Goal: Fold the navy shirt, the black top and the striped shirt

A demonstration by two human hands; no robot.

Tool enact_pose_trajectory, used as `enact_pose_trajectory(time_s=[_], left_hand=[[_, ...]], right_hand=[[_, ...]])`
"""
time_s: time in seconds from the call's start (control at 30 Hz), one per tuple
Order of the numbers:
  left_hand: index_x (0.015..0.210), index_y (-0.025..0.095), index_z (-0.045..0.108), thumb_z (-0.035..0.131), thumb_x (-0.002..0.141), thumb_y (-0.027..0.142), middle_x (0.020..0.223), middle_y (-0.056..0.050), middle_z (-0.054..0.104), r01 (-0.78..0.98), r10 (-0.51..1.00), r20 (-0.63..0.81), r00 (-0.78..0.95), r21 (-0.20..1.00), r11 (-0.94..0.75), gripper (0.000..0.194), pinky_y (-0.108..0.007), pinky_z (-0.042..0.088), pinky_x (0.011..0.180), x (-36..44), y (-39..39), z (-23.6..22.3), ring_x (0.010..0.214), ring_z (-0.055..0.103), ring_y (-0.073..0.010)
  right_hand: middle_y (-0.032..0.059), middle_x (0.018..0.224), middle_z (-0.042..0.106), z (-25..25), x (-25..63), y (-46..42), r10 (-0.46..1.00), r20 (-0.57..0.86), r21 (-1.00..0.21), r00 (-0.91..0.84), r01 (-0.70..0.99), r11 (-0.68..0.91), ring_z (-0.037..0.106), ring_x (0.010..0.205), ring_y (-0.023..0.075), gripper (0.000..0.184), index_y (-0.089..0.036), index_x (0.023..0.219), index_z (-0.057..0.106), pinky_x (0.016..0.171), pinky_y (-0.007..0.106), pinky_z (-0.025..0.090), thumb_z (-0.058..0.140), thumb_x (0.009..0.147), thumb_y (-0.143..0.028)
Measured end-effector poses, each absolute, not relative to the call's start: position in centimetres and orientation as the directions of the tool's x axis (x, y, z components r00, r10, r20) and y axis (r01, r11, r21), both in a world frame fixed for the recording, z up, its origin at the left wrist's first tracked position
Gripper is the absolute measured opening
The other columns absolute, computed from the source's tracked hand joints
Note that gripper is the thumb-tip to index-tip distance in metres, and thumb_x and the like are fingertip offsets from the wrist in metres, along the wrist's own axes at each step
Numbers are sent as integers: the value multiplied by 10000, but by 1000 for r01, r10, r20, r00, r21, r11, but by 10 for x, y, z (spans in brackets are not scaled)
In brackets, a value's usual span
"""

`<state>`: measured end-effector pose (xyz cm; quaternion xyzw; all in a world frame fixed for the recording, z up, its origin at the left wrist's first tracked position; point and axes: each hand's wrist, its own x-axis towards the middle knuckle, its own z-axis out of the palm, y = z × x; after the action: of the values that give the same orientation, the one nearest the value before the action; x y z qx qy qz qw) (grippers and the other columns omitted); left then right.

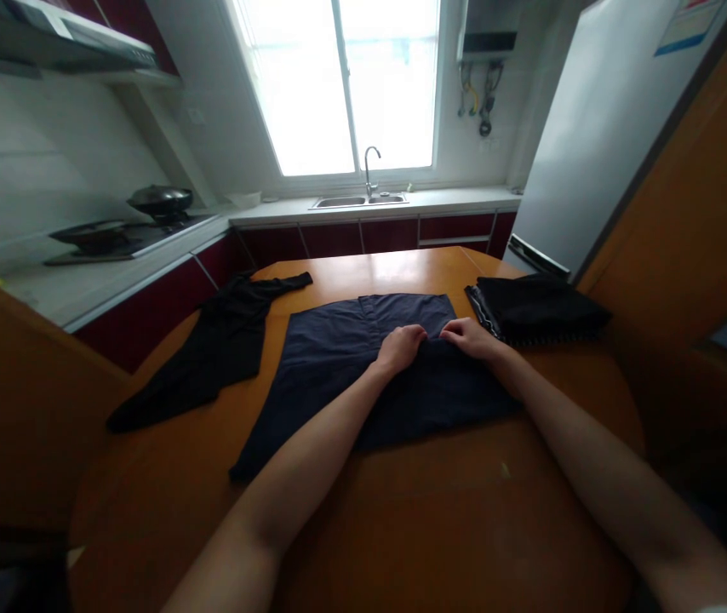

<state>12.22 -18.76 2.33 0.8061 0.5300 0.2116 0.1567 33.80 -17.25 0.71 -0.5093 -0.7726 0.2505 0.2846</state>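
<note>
While both arms stretch over the wooden table [466, 519], I see the navy garment [325, 366] spread flat across its middle, a lighter panel at its far side. The left hand [403, 347] and the right hand [471, 339] sit close together but apart on its right half, the fingers of each drawn in to a tight pinch that appears to hold a little cloth; how much, I cannot tell from here.

If one hand were to pull harder than the other, I think the cloth would skew and crease around that pinch. The left forearm crosses the near part, so it could drag that edge askew, and the glossy top would offer little grip against sliding. A wide swing of the right hand might nudge the folded black clothes [533, 308] just beyond it.

The table is rounded, orange-brown, shining at its far end with window light; a rumpled black garment [210, 358] lies along its left side. Beyond stand a pale counter with a steel sink [341, 203] under the bright window [363, 94], dark red cabinets [331, 241], a stove [140, 243] to the left and a tall refrigerator [606, 128] to the right.
</note>
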Motion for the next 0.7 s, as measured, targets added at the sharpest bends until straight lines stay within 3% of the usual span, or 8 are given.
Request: enact_pose_trajectory(time_s=[0.17, 0.3, 0.4, 0.57, 0.7], left_hand=[[1029, 247, 746, 467, 1016, 406, 974, -70, 759, 735, 868, 208, 451, 466, -493, 321, -276, 481, 798, 120, -188, 20, 908, 698, -222], [1064, 231, 734, 454, 1022, 356, 1019, -93, 739, 805, 878, 196, 438, 348, -480, 310, -313, 477, 859, 124, -191, 22, 978, 679, -243], [1203, 227, 683, 406, 1028, 269, 1163, -111, 691, 815, 836, 266, 479, 219, -536, 330, -351, 450, 956, 129, -202, 24, 1109, 629, -252], [1439, 176, 489, 354, 1037, 317, 1478, -132, 516, 694, 707, 242, 664, 150, -704, 447, -419, 317, 1143, 132, -221, 13, 1384, 443, -266], [1516, 167, 382, 299, 1041, 374, 1591, -126, 370, 703, 715, 169, 678, 135, -698, 525, -464, 225, 1200, 133, -223, 0, 1485, 300, -267]], right_hand=[[58, 859, 762, 9, 339, -176, 925, 183, -688, -334, 629, 363, 668, 825, 203, 221, -150, 869, 763, 788, 287, 492, 558, 864, -233], [48, 912, 751, 8, 328, -181, 966, 182, -506, -181, 826, 250, 647, 940, 233, 184, -213, 932, 742, 924, 393, 427, 570, 909, -275], [80, 1022, 728, 11, 325, -186, 971, 220, -379, -98, 908, 177, 594, 1074, 287, 152, -224, 960, 723, 984, 470, 367, 607, 902, -304], [106, 1151, 696, 25, 331, -199, 951, 306, -338, -43, 929, 151, 584, 1143, 258, 302, -210, 1047, 712, 1006, 394, 384, 419, 976, -215], [114, 1274, 660, 25, 322, -215, 908, 378, -337, -179, 887, 315, 566, 1216, 221, 413, -164, 1240, 655, 1073, 320, 378, 353, 959, -170]])
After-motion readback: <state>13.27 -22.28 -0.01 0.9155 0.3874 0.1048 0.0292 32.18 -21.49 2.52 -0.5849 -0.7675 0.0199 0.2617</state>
